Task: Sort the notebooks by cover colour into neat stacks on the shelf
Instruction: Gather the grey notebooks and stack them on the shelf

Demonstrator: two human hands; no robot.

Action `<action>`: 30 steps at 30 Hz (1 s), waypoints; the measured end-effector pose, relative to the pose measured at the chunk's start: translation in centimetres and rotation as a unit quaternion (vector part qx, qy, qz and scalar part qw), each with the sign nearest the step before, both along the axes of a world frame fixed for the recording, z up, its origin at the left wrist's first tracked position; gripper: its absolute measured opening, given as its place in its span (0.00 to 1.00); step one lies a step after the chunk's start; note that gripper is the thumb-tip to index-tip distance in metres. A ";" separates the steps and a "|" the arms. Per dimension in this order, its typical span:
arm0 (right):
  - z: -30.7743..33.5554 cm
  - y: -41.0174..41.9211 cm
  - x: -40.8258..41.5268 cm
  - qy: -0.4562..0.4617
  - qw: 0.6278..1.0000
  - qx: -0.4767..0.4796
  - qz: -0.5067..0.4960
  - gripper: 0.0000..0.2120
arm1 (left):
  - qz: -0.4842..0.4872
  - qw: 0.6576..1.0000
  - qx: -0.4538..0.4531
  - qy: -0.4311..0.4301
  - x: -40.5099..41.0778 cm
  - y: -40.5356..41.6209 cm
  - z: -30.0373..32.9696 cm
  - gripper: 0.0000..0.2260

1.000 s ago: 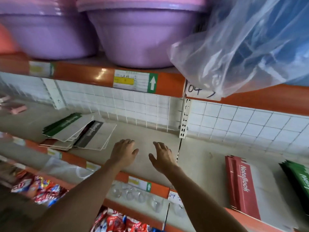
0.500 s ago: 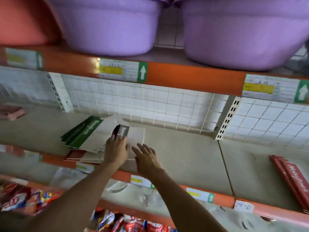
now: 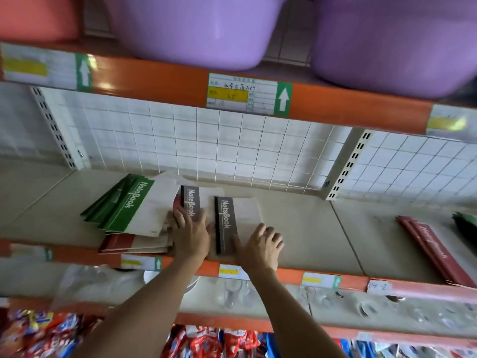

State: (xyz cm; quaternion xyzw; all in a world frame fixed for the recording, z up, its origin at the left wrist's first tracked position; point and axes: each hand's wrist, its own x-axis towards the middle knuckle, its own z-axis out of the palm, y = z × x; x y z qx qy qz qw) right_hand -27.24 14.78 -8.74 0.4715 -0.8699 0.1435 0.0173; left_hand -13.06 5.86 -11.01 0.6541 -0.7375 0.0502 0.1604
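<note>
A messy pile of notebooks lies at the left of the beige shelf [image 3: 309,228]. Green-spined notebooks [image 3: 129,205] fan out on top, and a red one [image 3: 118,242] shows at the bottom. My left hand [image 3: 191,233] presses flat on the pile's right side, fingers touching a brown-spined notebook [image 3: 190,202]. A second brown-spined notebook [image 3: 225,223] lies just right of the pile, and my right hand [image 3: 260,244] rests on its pale cover with fingers spread. A red stack [image 3: 433,249] and the edge of a green stack [image 3: 464,223] lie far right.
Two purple basins [image 3: 193,29] [image 3: 400,42] sit on the shelf above, behind an orange rail with price labels [image 3: 247,94]. A white wire grid [image 3: 206,146] backs the notebook shelf. Glassware [image 3: 232,293] stands one shelf down, with snack packets [image 3: 38,329] below.
Both hands reached left to the pile. A brown-spined notebook has slid out to the right under my right hand, while my left hand stays pressed on the pile.
</note>
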 end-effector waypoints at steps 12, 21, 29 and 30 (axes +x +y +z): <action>1.4 0.2 -1.3 -0.155 0.986 -0.019 -0.055 0.42 | -0.091 0.994 0.019 0.060 0.9 0.8 0.9 0.24; 1.2 0.2 -1.0 -0.128 0.990 -0.044 -0.048 0.37 | -0.087 0.996 0.004 -0.008 0.4 1.1 1.3 0.15; 0.5 -0.4 -0.8 -0.100 0.990 -0.070 -0.070 0.36 | -0.031 0.999 0.027 0.000 0.0 1.1 1.7 0.26; 0.4 -0.5 -0.8 -0.095 0.990 -0.074 -0.070 0.36 | -0.033 0.999 0.024 -0.001 0.0 1.1 1.8 0.25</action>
